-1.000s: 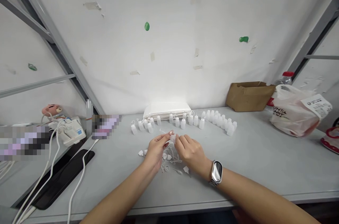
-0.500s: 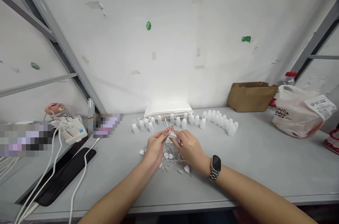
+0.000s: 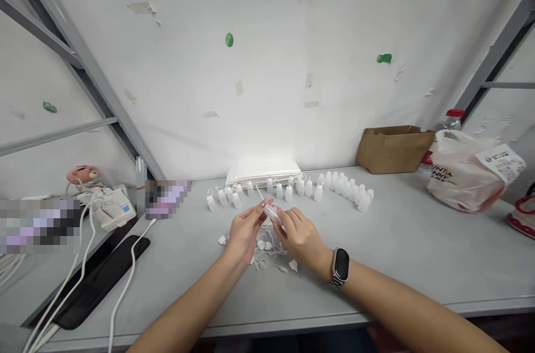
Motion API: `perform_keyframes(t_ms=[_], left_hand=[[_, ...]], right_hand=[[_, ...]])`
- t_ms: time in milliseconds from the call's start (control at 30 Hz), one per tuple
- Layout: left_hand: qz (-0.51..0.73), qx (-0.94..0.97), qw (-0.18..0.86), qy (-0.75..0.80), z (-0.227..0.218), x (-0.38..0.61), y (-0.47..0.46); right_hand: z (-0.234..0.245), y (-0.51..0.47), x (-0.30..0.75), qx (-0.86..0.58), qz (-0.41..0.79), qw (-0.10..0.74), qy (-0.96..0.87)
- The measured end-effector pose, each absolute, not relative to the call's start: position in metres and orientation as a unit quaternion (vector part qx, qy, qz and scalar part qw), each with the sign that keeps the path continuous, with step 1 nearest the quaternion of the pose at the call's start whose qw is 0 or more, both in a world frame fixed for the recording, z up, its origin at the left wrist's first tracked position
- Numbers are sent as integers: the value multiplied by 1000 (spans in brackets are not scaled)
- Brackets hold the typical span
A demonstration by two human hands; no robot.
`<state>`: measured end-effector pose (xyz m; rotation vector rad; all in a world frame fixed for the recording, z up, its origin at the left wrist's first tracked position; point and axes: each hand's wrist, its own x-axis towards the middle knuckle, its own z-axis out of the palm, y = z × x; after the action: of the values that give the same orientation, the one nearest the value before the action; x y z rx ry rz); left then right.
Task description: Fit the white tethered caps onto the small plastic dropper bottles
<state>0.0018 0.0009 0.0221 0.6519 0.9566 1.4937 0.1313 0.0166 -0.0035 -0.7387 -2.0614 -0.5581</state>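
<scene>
Both hands meet over the grey table (image 3: 418, 264) and pinch one small white plastic bottle (image 3: 272, 213). My right hand (image 3: 301, 237), with a dark watch on its wrist, grips the bottle's body. My left hand (image 3: 245, 230) pinches the thin tethered cap at its top. Below the hands lies a scatter of small white caps and loops (image 3: 271, 255). Behind them stands a curved row of several small white bottles (image 3: 292, 191).
A white flat box (image 3: 262, 171) lies against the wall behind the row. At the right are a brown cardboard box (image 3: 393, 148), a printed plastic bag (image 3: 463, 172) and a red-capped bottle (image 3: 451, 119). At the left are white cables (image 3: 83, 264), a black pad (image 3: 100, 280) and a charger (image 3: 111, 207).
The hands lifted the bottle slightly and turned it between the fingers. The right wrist rolled, so the watch face now looks dark.
</scene>
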Motion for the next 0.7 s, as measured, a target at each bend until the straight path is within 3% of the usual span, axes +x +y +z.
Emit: perform_keyframes(t_ms=[233,333,400,467,567,633,700], left_hand=[[628,257,638,363,17,4,1],[621,261,645,362,18,3,-1],[618,269,640,369,17,2,-1],[617,282,633,373,16,1,0],[608,306,634,368,15,2,2],[591,322,646,360,16,2,2],[580,333,656,350,19,1,2]], right_hand=[[-10,17,130,-286,-270,410,-823],[-10,18,128,-292,-201,436,-827],[-6,17,127,-324,-54,471,-819],[1,16,127,-372,186,482,-771],[14,16,129,-375,550,418,-618],[21,17,132,-324,678,387,-534],[26,18,135,-278,730,378,-498]])
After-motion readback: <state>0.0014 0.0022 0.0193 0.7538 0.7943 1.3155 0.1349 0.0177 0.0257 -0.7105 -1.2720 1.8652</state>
